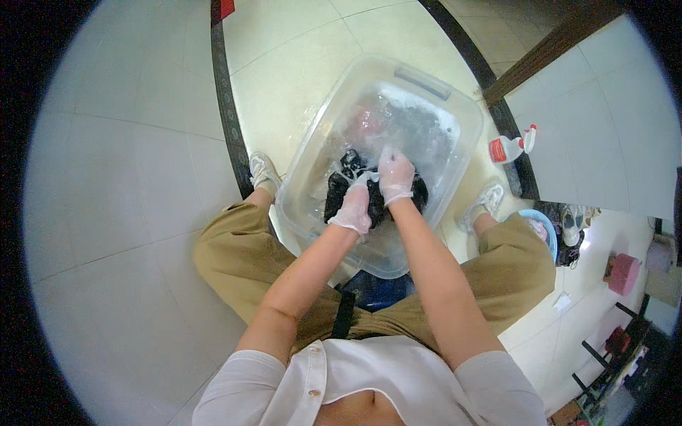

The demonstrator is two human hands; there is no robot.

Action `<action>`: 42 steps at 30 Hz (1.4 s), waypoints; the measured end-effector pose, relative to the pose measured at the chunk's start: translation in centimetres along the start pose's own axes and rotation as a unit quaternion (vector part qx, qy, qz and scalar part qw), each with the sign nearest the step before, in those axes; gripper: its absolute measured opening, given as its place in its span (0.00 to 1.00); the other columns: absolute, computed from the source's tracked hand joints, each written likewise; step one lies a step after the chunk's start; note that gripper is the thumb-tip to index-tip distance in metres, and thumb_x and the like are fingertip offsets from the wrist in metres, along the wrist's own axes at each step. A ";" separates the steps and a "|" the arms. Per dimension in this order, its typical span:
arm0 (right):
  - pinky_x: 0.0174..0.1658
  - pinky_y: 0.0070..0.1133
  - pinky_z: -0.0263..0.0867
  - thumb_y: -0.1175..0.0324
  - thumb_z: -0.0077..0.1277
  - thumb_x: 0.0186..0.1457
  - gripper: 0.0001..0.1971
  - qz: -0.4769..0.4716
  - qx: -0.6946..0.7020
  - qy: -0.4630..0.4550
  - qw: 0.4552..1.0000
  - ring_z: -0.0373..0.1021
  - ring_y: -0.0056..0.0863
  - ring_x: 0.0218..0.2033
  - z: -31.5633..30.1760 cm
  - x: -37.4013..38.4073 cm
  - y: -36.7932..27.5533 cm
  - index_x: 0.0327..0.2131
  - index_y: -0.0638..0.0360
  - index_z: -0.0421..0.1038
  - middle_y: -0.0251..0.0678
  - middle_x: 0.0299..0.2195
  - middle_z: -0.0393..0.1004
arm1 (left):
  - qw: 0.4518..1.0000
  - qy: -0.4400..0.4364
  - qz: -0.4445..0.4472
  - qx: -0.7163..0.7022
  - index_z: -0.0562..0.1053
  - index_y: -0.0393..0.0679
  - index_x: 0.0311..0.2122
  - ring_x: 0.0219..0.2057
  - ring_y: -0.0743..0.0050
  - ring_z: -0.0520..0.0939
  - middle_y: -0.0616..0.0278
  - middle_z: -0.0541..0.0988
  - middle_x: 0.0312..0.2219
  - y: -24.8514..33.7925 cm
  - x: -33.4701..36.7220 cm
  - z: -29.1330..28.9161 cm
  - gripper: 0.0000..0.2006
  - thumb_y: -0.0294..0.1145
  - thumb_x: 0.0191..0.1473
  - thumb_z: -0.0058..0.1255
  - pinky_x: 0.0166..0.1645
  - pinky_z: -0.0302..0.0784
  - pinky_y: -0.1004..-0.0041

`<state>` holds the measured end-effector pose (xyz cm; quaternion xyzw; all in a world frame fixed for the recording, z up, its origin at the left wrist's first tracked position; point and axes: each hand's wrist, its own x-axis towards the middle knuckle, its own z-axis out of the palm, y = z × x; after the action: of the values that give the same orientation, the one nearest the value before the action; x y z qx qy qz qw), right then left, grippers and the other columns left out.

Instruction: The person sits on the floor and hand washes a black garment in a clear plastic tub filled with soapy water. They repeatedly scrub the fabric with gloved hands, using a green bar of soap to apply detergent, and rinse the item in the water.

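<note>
A large clear plastic tub (465,153) stands on the floor between my feet, holding grey, sudsy water (419,121). Bunched in its near half is a wet black cloth garment (335,193). Both hands wear thin, see-through gloves. My left hand (354,207) is closed on the cloth, its fingertips partly hidden. Just right of it and slightly farther away, my right hand (396,175) makes a fist over the same garment, with some cloth bunched beneath. A blurred pinkish thing (367,122) shows in the water toward the far left.
Right of the tub, a clear spray bottle (506,149) with a red label lies by the dark floor border. A light-blue basin (548,234) with cloth inside sits beyond my right knee, beside some shoes (571,226). A pink box-like stool (623,275) stands farther right.
</note>
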<state>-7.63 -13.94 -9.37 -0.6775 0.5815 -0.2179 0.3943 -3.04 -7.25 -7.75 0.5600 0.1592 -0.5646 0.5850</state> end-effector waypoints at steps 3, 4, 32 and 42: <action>0.32 0.38 0.62 0.55 0.37 0.55 0.22 -0.017 0.059 0.051 0.997 0.67 0.55 0.28 0.8 -1.2 -2.2 0.21 0.64 0.70 0.54 0.23 0.70 | 0.990 -0.087 -0.019 -0.108 0.73 0.49 0.31 0.31 0.73 0.73 0.67 0.75 0.29 1.4 1.1 -1.0 0.11 0.39 0.56 0.38 0.37 0.68 0.74; 0.32 0.37 0.62 0.56 0.38 0.55 0.21 -0.054 0.093 0.020 0.994 0.67 0.54 0.28 0.5 -3.6 -3.4 0.21 0.65 0.70 0.55 0.23 0.69 | 0.980 -0.131 -0.036 -0.145 0.72 0.49 0.32 0.32 0.74 0.73 0.67 0.74 0.30 1.7 1.1 -2.0 0.11 0.40 0.57 0.37 0.37 0.68 0.73; 0.45 0.31 0.61 0.58 0.52 0.46 0.17 -0.007 -0.170 -0.171 0.970 0.65 0.38 0.45 -1.8 2.7 4.5 0.33 0.62 0.73 0.44 0.39 0.71 | 0.428 0.132 0.283 0.848 0.71 0.44 0.38 0.54 0.59 0.63 0.56 0.68 0.47 3.4 4.5 -2.7 0.25 0.46 0.35 0.61 0.53 0.59 0.63; 0.55 0.56 0.40 0.51 0.43 0.52 0.29 0.029 -0.295 -0.249 0.922 0.38 0.41 0.62 -0.6 2.0 3.7 0.57 0.45 0.53 0.32 0.61 0.45 | 0.863 0.122 0.257 0.419 0.68 0.38 0.40 0.28 0.71 0.75 0.56 0.76 0.28 2.6 6.4 -2.5 0.17 0.25 0.40 0.49 0.36 0.70 0.75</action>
<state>-9.91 -16.08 -12.25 -0.7782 0.5222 0.1507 0.3145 2.25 -8.94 -12.52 0.8378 -0.1711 -0.3352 0.3956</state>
